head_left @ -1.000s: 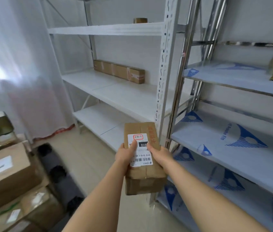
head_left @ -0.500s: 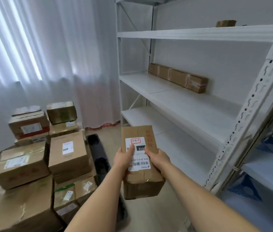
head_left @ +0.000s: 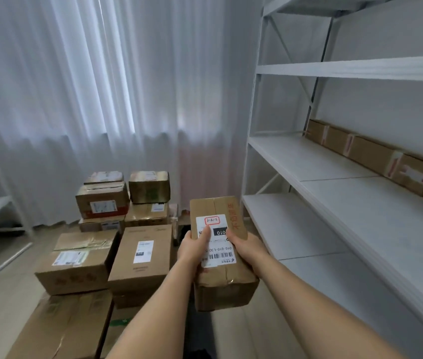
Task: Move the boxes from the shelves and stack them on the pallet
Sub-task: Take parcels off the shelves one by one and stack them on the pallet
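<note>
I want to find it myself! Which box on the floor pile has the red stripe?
Start at the white curtain and look down to the pile of brown cardboard boxes on the floor. At the back left, second from the top, sits the brown cardboard box with the red stripe along its bottom edge. No other box in the pile shows one.

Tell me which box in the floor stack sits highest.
The shiny tape-wrapped box at the back of the stack, right of the red-banded carton. Its top edges out that carton's; the other stacked boxes all sit lower.
</note>
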